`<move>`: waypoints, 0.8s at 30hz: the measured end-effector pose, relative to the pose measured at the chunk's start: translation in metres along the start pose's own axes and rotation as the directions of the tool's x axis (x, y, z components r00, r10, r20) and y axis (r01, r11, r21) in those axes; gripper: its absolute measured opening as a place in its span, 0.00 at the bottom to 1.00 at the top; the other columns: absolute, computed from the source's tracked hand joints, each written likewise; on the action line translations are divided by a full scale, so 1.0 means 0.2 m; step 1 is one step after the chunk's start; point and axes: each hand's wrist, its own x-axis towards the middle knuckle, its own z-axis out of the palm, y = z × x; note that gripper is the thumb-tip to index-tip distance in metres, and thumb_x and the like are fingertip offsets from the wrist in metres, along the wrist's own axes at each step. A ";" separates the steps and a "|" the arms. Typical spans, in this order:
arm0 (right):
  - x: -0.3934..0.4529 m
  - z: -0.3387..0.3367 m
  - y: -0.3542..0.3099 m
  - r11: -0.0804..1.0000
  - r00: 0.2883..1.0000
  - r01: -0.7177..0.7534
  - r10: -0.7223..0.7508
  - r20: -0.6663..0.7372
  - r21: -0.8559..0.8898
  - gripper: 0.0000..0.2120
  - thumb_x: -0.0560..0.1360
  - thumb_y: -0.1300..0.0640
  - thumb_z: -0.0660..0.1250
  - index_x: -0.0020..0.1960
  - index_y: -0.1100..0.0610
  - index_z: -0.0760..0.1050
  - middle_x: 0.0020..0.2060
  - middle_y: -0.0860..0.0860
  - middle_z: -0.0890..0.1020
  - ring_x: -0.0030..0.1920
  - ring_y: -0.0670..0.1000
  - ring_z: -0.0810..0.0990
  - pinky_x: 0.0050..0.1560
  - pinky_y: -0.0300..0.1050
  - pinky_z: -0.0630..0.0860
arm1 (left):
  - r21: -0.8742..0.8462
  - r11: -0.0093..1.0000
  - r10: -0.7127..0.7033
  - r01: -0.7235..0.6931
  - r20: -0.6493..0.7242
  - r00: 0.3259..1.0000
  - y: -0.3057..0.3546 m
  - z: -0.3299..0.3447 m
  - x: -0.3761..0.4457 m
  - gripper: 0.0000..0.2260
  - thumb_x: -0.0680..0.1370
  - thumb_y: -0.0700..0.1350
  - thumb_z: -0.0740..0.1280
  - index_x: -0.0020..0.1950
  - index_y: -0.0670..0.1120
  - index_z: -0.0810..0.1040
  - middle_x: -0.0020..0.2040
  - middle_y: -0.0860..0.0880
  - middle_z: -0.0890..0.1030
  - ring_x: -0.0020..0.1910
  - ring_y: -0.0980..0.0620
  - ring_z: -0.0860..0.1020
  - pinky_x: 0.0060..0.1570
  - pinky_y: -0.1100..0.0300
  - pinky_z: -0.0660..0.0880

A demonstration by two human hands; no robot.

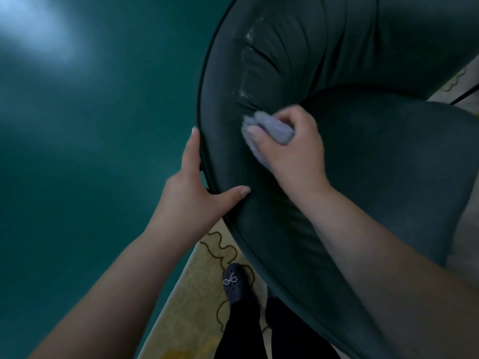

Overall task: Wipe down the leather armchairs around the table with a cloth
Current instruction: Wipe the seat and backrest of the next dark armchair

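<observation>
Head view, looking down. The armchair (363,60), dark green leather, filled the right and centre of the frame, with its curved back toward the top and its seat cushion (388,156) at right.

The right hand (293,149) was curled round a bunched grey cloth (274,130), thumb on top and fingers wrapped over it. The cloth was pressed against the inner face of the chair's left side, just beside the seam where the cushion met it. Part of the cloth stuck out beyond the fingers, toward the back.

The left hand (191,190) gripped the chair's piped outer edge. The thumb lay on the inner leather face; the fingers went over the rim and down the outside, where only one fingertip showed. It was near the right hand and not touching it.

Pale scuffed patches (246,60) showed on the pleated leather above the cloth.

The table (90,125), dark teal with a glare patch at upper left, took up the left of the frame, and the chair edge was close against it.

Below were a yellowish patterned carpet (197,286) and a dark shoe (234,283) with a small bow of studs, plus dark trouser legs.
</observation>
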 end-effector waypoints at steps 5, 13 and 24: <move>0.04 0.07 0.00 0.984 0.989 0.137 -0.131 0.064 -0.110 0.13 0.69 0.50 0.74 0.44 0.54 0.73 0.46 0.52 0.71 0.44 0.45 0.73 0.47 0.32 0.70 | 0.043 0.998 0.037 -0.038 0.035 0.999 0.01 -0.03 0.05 0.51 0.64 0.58 0.76 0.77 0.63 0.45 0.69 0.54 0.71 0.52 0.67 0.64 0.46 0.75 0.64; 0.10 0.02 -0.04 0.998 0.998 0.049 -0.050 -0.049 -0.035 0.13 0.69 0.50 0.74 0.42 0.54 0.71 0.46 0.53 0.73 0.42 0.38 0.71 0.43 0.26 0.66 | 0.019 0.998 0.053 -0.054 0.050 0.997 0.04 -0.06 0.12 0.53 0.61 0.58 0.78 0.77 0.64 0.47 0.63 0.60 0.69 0.52 0.71 0.64 0.39 0.87 0.61; 0.06 -0.04 0.25 0.969 0.968 -0.248 0.248 0.039 -0.009 0.13 0.74 0.48 0.69 0.41 0.54 0.69 0.45 0.57 0.76 0.39 0.43 0.73 0.36 0.29 0.65 | 0.061 0.997 0.051 -0.056 0.074 0.996 0.07 -0.06 0.13 0.55 0.60 0.58 0.78 0.76 0.66 0.44 0.70 0.59 0.68 0.60 0.61 0.71 0.50 0.68 0.66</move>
